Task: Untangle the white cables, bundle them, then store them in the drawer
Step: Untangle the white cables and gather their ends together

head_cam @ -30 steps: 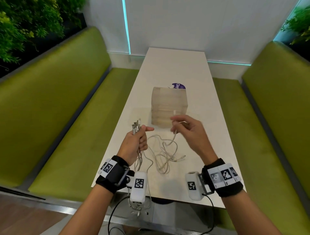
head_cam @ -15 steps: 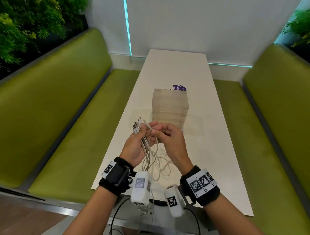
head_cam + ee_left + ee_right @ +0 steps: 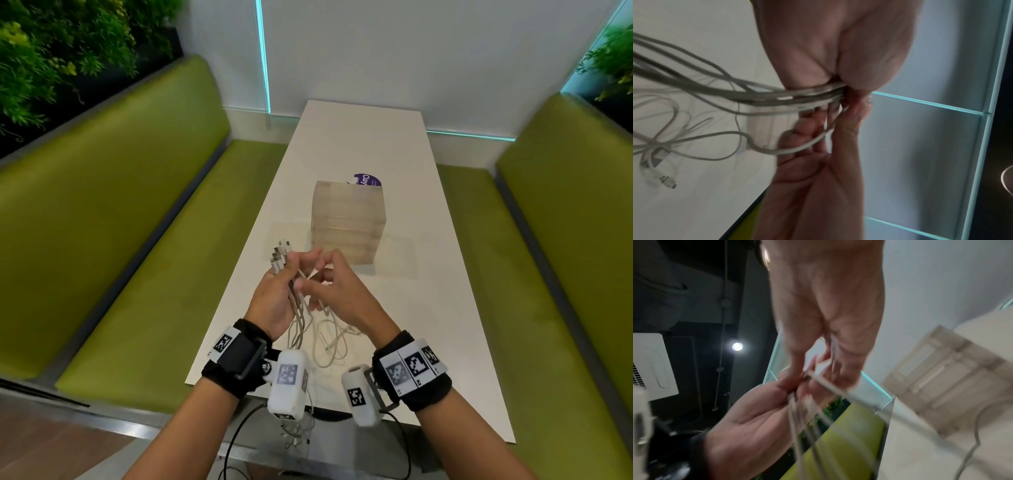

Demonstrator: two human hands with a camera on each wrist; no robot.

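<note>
Head view: the left hand (image 3: 274,301) is closed around a bunch of thin white cables (image 3: 298,315), gripping them just below their plug ends (image 3: 281,257), which fan out above its thumb. The right hand (image 3: 337,296) meets it fingertip to fingertip and pinches a single white cable end (image 3: 306,275) between thumb and forefinger, pressing it against the bunch. Below both hands the slack strands hang down and lie in loose loops (image 3: 329,346) on the long white table (image 3: 445,308). Beyond the hands, near the fingertips, stands the translucent plastic drawer unit (image 3: 347,226), all drawers closed as far as can be seen; a purple-labelled item (image 3: 368,179) lies behind it.

Risks from this position:
- The loops below the hands cross one another. Pulling the bunch upward may tighten a knot instead of freeing it.
- The left wrist view shows many strands passing through one fist (image 3: 838,91). A relaxed grip during the hand-over would let plug ends slip and lose alignment.
- Some cable hangs over the near table edge, so its weight could drag strands out.

Difference from one second earlier: the right hand was then held apart, near the drawer unit, lifting one cable end. It has since closed the gap and brought that end to the left hand's bunch.
</note>
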